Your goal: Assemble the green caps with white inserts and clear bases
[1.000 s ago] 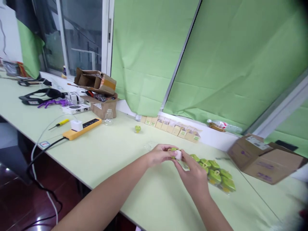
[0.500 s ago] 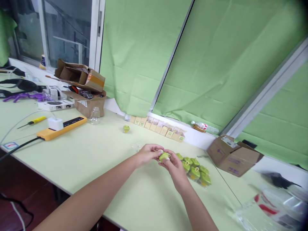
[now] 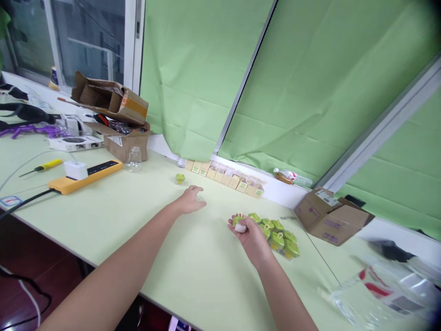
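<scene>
My right hand (image 3: 253,236) is closed round a small green piece (image 3: 237,220) with a yellowish loop on top and a white part below, held above the table. My left hand (image 3: 191,200) is farther left, its thumb and fingers curved round a faint clear plastic cup (image 3: 200,197), mostly hidden by the hand. Just beyond my right hand stand several green-topped clear cups (image 3: 277,239) in a close group, with yellow showing inside. One more green-topped cup (image 3: 179,178) stands alone behind my left hand.
A row of small tan boxes (image 3: 223,177) lines the wall. An orange power strip (image 3: 86,177), a screwdriver (image 3: 44,166) and a clear jar (image 3: 134,158) lie left, near stacked cardboard boxes (image 3: 126,145). At right are a cardboard box (image 3: 330,216) and a large clear plastic bottle (image 3: 382,289).
My hands have parted. The left has moved left to the clear cup, letting go of the green piece, which stays in my right hand with its white part now turned to view.
</scene>
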`<state>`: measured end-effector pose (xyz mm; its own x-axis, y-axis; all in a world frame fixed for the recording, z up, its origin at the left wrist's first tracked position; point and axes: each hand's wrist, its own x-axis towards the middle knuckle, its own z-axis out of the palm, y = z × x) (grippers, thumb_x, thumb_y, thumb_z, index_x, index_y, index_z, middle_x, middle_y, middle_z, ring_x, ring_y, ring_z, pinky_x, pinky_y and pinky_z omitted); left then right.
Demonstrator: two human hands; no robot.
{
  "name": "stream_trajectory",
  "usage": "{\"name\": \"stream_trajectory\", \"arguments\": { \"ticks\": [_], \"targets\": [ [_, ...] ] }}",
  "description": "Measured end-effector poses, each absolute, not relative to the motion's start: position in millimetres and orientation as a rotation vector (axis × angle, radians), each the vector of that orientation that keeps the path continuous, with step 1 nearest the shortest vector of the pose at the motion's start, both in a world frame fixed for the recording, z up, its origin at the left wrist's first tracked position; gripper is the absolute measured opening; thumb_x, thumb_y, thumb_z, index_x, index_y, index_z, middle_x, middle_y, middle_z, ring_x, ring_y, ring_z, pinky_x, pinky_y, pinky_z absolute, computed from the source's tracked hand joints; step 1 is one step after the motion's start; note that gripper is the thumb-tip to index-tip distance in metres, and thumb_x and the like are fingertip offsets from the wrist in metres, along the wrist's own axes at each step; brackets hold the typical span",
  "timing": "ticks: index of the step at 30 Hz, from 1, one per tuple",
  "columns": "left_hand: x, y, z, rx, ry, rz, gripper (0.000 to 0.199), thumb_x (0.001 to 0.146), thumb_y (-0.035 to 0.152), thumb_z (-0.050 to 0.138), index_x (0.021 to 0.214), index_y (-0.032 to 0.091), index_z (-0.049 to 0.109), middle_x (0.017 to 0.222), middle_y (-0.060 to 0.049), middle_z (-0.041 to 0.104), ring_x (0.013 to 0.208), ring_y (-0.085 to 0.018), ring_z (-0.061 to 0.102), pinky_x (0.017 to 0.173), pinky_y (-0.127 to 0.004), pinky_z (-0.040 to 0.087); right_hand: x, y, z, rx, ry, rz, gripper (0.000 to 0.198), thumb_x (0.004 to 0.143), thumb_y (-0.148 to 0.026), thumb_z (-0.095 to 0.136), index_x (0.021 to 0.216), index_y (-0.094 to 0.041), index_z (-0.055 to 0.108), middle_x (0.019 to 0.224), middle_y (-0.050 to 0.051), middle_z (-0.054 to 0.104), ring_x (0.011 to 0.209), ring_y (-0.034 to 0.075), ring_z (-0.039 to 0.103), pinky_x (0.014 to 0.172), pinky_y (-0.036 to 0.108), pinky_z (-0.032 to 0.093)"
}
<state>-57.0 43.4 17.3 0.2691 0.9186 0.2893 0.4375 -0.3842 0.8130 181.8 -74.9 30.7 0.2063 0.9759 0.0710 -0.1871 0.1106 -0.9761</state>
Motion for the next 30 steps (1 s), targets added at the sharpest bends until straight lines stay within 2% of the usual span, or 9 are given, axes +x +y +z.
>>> {"name": "stream_trajectory", "arguments": {
  "ticks": [4,6,10,14,19,24,30],
  "targets": [
    [-59,41,9,2.03,1.1,0.869,0.066,0.065,0.03,0.074,0.129,0.016,0.06,0.129,-0.016,0.06,0.114,-0.032,0.06,0.092,-0.035,0.047,180,-76,29,-1.126,-0.919,1.059,0.024,0.071,-0.039,0.074,0.077,-0.019,0.063,0.094,0.009,0.072,0.09,0.026,0.071,0.076,0.043,0.062],
    [-51,34,9,2.015,0.994,0.864,0.067,0.064,0.03,0.076,0.128,0.017,0.061,0.123,-0.015,0.064,0.113,-0.031,0.061,0.09,-0.034,0.048,177,-78,31,-1.14,-0.937,1.023,0.026,0.07,-0.041,0.077,0.077,-0.019,0.064,0.092,0.007,0.072,0.09,0.024,0.07,0.078,0.041,0.06],
    [-23,12,11,1.987,0.745,0.815,0.071,0.061,0.031,0.081,0.128,0.019,0.061,0.119,-0.013,0.067,0.109,-0.028,0.064,0.089,-0.034,0.049,175,-79,33,-1.23,-1.101,0.808,0.033,0.073,-0.048,0.076,0.089,-0.019,0.073,0.099,0.007,0.074,0.097,0.024,0.068,0.089,0.042,0.055],
    [-3,-10,17,2.055,0.59,0.775,0.054,0.064,0.03,0.078,0.115,0.021,0.064,0.103,-0.007,0.068,0.092,-0.023,0.063,0.075,-0.031,0.048,176,-77,32,-1.228,-1.304,0.585,0.033,0.075,-0.049,0.075,0.091,-0.02,0.077,0.106,0.009,0.074,0.102,0.026,0.067,0.093,0.043,0.054],
    [1,-16,19,2.049,0.596,0.779,0.042,0.062,0.026,0.078,0.1,0.019,0.063,0.087,-0.002,0.061,0.075,-0.017,0.056,0.063,-0.027,0.041,179,-75,27,-1.234,-1.402,0.531,0.031,0.081,-0.048,0.069,0.095,-0.021,0.077,0.105,0.008,0.075,0.097,0.025,0.07,0.091,0.043,0.056],
    [1,-14,17,2.052,0.57,0.773,0.046,0.062,0.025,0.076,0.105,0.018,0.063,0.086,-0.002,0.061,0.073,-0.016,0.054,0.064,-0.026,0.041,181,-73,17,-1.307,-1.629,0.434,0.027,0.086,-0.043,0.063,0.098,-0.023,0.077,0.106,0.007,0.076,0.097,0.026,0.07,0.091,0.044,0.055],
    [1,-15,15,2.052,0.547,0.772,0.042,0.066,0.026,0.074,0.106,0.018,0.065,0.092,-0.004,0.065,0.076,-0.017,0.058,0.067,-0.027,0.044,174,-72,10,-1.385,-1.68,0.469,0.03,0.089,-0.043,0.058,0.102,-0.023,0.076,0.1,0.005,0.076,0.091,0.024,0.07,0.088,0.04,0.055]
  ]
}}
